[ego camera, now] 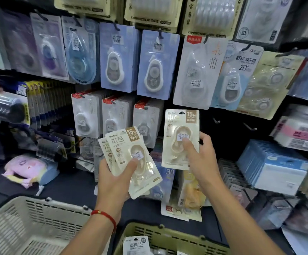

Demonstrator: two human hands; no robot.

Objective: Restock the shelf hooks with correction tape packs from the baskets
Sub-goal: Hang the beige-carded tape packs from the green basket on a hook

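My left hand (115,178) grips a fanned stack of beige correction tape packs (127,153) at the centre of the view. My right hand (200,159) holds a single beige 15M pack (179,126) upright, thumb on its blister, in front of the dark shelf wall. Two bare metal hooks (216,120) (249,127) stick out of the wall just right of that pack. A green basket (168,238) at the bottom holds another pack (135,244). A beige basket (31,223) sits at bottom left.
Rows of hanging correction tape packs (149,65) fill the hooks above and left. Boxed blue stock (273,166) is stacked on the right. A pink plush case (27,167) lies on the dark ledge at left. More packs (186,196) lean below my hands.
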